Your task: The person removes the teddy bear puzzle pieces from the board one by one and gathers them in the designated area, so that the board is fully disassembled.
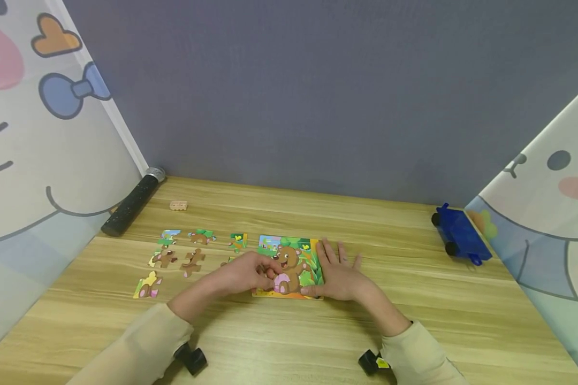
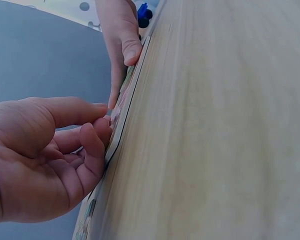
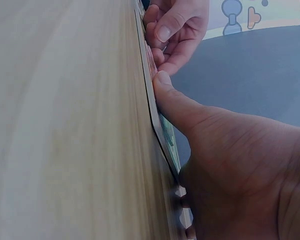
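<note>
A jigsaw puzzle with a brown bear on green plants lies flat on the wooden table, largely filled. At its left part, my left hand has curled fingers, with thumb and fingertips pinching a puzzle piece by the bear's pink patch; the fingers hide most of its edges. My right hand rests on the puzzle's right edge, fingers spread, thumb along the lower border. In the left wrist view the left hand has its fingertips right at the puzzle surface. The right wrist view has the right hand's thumb touching the board.
Several loose puzzle pieces lie left of the puzzle. A black microphone leans by the left wall, near a small pink block. A blue toy cart stands far right. A grey panel closes off the back.
</note>
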`<state>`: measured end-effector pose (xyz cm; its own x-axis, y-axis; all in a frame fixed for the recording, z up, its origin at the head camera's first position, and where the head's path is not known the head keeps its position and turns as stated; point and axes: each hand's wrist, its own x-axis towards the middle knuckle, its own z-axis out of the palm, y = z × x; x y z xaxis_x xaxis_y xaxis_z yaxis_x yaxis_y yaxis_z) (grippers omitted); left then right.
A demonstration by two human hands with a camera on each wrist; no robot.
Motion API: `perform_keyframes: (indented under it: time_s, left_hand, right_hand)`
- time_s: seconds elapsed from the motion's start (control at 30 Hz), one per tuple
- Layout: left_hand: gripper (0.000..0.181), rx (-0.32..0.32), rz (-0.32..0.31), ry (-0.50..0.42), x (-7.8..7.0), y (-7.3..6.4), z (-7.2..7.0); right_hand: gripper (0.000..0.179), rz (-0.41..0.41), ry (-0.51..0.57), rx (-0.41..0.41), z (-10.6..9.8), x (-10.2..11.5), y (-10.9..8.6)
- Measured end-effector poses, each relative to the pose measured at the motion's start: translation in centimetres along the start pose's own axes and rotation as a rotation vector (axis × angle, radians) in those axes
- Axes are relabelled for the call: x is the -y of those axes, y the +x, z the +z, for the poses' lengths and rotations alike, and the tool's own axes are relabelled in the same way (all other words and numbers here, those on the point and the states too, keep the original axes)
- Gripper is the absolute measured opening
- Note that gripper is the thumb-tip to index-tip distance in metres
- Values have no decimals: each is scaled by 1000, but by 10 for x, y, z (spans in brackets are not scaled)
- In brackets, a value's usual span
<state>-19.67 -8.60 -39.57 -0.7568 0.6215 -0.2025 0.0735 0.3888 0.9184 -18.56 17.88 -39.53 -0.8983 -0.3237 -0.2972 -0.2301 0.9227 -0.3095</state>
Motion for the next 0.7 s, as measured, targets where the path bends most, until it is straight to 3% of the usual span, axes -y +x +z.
perform_keyframes:
  time_s: [0.23,0.53,0.7]
  left_hand:
    - [28,-17,-7,-59,2,1,0]
    - [16,-44,-29,-146,3,2,1]
    - [14,-63,-13,-132,6,5,3]
  right_hand:
    - [122,-4,-2,0,1,-1,1]
    - [123,-1,-7,4,0,0,0]
    - [123,-3,-15,5,-1,0,0]
